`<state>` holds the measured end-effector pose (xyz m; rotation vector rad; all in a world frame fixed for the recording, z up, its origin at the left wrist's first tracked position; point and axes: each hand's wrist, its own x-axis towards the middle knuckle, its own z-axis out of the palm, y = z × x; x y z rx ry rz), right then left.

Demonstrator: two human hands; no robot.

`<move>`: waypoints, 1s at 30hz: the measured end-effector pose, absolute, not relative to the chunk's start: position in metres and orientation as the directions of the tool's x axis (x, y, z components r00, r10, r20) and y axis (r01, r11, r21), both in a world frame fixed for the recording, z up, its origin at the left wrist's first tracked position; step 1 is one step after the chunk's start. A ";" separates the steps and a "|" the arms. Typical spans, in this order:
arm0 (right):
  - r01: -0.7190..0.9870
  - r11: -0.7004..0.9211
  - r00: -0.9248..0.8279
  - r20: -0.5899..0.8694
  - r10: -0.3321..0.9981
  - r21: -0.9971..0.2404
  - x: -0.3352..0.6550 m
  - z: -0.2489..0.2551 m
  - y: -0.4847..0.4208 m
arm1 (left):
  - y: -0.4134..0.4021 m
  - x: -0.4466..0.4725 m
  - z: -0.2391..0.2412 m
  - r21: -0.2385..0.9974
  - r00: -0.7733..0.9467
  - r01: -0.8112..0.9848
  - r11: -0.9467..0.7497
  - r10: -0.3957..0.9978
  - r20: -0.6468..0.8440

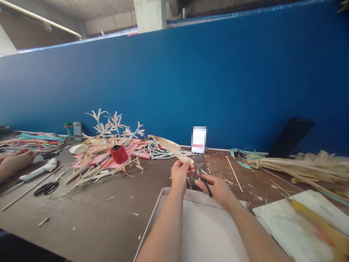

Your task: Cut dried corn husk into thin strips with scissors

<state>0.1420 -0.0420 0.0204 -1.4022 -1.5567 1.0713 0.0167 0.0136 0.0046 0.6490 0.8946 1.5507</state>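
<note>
My left hand (180,174) is closed on the near end of a long pale dried leaf strip (171,147) that slants up and away to the left. My right hand (216,187) is closed around a thin dark tool (206,185), which looks like a small pair of scissors, just right of the left hand. Both hands hover over the far edge of a shallow white box (163,198) on the brown table (109,222).
A heap of straw flowers, pink paper and a red spool (118,154) lies at the left, with black scissors (46,188) and a white tool (38,170). Another person's hand (15,162) rests far left. Dried leaves (300,167) and white boards (289,222) lie right. A blue wall stands behind.
</note>
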 end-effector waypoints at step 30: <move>0.299 -0.010 0.037 0.002 0.999 -0.954 0.139 0.022 -0.046 | 0.011 0.021 0.004 0.875 -0.169 -0.482 -0.038 0.984 -0.050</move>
